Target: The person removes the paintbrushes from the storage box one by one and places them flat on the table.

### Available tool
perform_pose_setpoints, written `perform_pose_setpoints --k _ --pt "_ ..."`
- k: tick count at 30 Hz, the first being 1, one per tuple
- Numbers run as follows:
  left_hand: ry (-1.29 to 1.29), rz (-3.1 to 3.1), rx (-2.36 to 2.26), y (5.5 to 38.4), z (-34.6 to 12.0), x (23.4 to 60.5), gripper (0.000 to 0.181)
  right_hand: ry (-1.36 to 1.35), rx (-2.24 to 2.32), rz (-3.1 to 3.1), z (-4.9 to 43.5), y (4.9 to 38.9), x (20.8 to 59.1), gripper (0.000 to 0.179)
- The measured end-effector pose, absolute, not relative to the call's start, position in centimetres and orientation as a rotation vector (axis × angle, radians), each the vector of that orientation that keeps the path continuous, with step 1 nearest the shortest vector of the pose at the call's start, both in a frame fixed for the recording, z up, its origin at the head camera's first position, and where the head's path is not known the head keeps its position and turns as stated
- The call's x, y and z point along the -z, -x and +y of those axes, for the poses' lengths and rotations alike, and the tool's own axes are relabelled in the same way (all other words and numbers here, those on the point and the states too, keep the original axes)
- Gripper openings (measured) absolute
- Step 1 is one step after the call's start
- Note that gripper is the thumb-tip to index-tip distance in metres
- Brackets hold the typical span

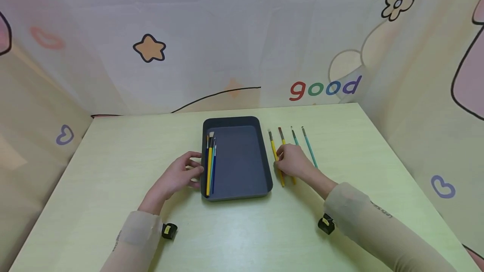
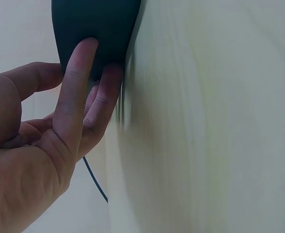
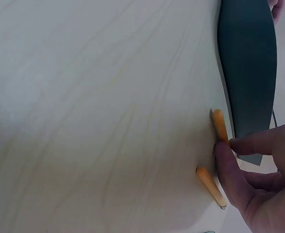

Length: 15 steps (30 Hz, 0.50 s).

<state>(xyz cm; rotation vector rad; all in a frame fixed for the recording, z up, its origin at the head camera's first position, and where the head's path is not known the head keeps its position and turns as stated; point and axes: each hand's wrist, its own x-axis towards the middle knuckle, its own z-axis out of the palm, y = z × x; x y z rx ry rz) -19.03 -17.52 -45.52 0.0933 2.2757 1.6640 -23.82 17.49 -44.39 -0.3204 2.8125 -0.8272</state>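
Observation:
A dark grey tray (image 1: 243, 160) lies on the table, with several paintbrushes (image 1: 210, 167) side by side along its left wall. My left hand (image 1: 183, 172) rests at that wall; in the left wrist view its extended fingers (image 2: 71, 92) touch the tray's outer side. To the right of the tray, my right hand (image 1: 294, 160) pinches a yellow paintbrush (image 1: 273, 144) between thumb and finger. The handle end of the yellow brush (image 3: 220, 124) pokes out past the fingertips in the right wrist view. A second yellow paintbrush (image 1: 281, 134) lies partly beneath this hand.
Two teal paintbrushes, a shorter-showing one (image 1: 294, 137) and an outer one (image 1: 310, 147), lie right of the yellow ones, bristles toward the back. Behind the pale table (image 1: 242, 238) hangs a printed cloth (image 1: 211, 53), which also closes off both sides.

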Motion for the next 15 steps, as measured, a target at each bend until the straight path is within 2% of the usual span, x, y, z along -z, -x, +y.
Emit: perform_pose_setpoints --k 7,15 --pt "-0.096 2.279 -1.663 19.0 -17.5 45.5 0.047 0.288 0.884 2.801 17.4 23.8 44.1 0.033" --pt "-0.106 2.263 -1.684 19.0 -17.4 45.5 0.047 0.481 1.111 2.969 16.3 23.6 43.8 0.019"
